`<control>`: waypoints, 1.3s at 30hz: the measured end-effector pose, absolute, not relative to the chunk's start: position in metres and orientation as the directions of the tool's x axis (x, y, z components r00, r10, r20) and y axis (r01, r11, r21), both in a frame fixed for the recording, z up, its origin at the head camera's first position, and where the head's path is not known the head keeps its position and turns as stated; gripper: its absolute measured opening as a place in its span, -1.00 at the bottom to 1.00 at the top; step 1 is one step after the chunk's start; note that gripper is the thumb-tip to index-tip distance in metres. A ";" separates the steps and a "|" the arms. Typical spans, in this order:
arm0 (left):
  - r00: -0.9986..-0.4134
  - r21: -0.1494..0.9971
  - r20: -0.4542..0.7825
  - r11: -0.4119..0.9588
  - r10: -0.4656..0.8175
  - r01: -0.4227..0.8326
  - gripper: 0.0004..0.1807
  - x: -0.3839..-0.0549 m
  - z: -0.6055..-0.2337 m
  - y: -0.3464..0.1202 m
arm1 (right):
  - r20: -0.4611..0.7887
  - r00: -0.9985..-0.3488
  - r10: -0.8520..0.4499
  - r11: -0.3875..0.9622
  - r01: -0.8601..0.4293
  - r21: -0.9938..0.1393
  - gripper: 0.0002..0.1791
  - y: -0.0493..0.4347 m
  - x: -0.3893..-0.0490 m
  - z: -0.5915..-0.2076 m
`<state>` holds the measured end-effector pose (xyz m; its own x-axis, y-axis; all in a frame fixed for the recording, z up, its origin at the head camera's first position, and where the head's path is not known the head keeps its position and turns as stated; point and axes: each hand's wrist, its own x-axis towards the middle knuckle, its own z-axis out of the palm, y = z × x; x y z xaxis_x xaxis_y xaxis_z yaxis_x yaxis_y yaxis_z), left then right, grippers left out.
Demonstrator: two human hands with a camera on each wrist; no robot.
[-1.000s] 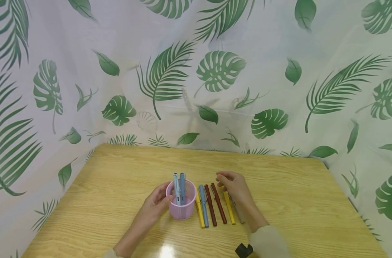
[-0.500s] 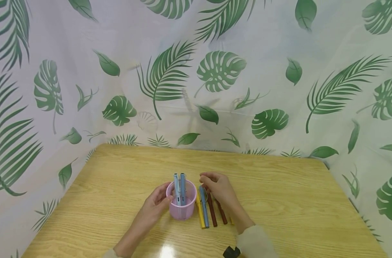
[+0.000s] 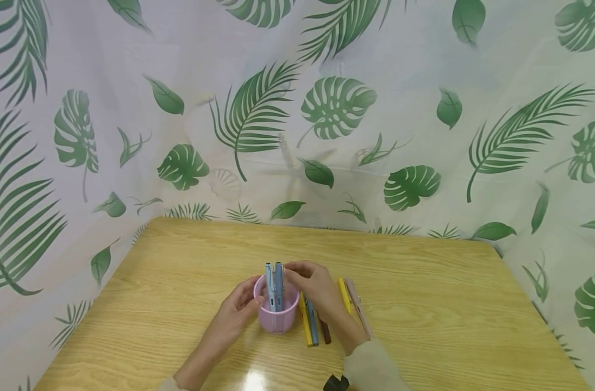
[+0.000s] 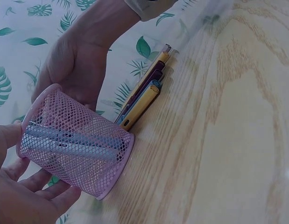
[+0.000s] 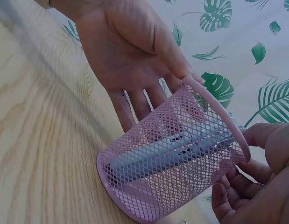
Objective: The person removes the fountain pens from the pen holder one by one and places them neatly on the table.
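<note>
A pink mesh pen cup (image 3: 276, 323) stands on the wooden table with a light-blue pen (image 3: 269, 277) and a darker blue pen (image 3: 279, 279) upright in it. My left hand (image 3: 238, 309) grips the cup's left side, thumb at the rim and fingers on the mesh. On the other side is my right hand (image 3: 319, 285); in the right wrist view its fingers (image 5: 139, 105) reach straight along the mesh and its thumb is at the rim. Partly under that hand lie a yellow pen (image 3: 306, 323), a blue pen (image 3: 313, 328) and a dark red pen (image 3: 325, 332).
Right of my right forearm lie another yellow pen (image 3: 345, 293) and a grey pen (image 3: 359, 309). A leaf-patterned cloth (image 3: 258, 190) hangs behind the table (image 3: 439, 304). A black object (image 3: 336, 383) shows by the right sleeve.
My right hand has moved left across the row of pens to the cup, uncovering the right-hand yellow and grey pens. My left hand has kept its grip on the cup.
</note>
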<state>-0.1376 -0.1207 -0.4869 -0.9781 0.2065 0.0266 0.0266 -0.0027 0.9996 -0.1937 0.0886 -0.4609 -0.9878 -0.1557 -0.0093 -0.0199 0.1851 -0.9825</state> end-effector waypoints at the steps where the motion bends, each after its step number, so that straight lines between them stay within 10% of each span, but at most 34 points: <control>1: -0.977 1.000 0.025 -0.004 0.209 0.025 -0.36 -0.138 -0.487 -0.121 | -0.013 -0.987 -0.163 0.185 -0.018 -0.983 -0.59 0.087 -0.194 -0.460; 39: -0.978 0.999 0.031 0.008 0.204 0.033 -0.37 -0.137 -0.487 -0.120 | -0.002 -0.998 -0.066 0.166 -0.009 -0.986 -0.65 0.108 -0.175 -0.452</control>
<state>-0.1371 -0.1203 -0.4873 -0.9784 0.2042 0.0309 0.0332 0.0080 0.9994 -0.1748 0.1085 -0.4524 -0.9978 -0.0659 -0.0021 -0.0089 0.1657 -0.9861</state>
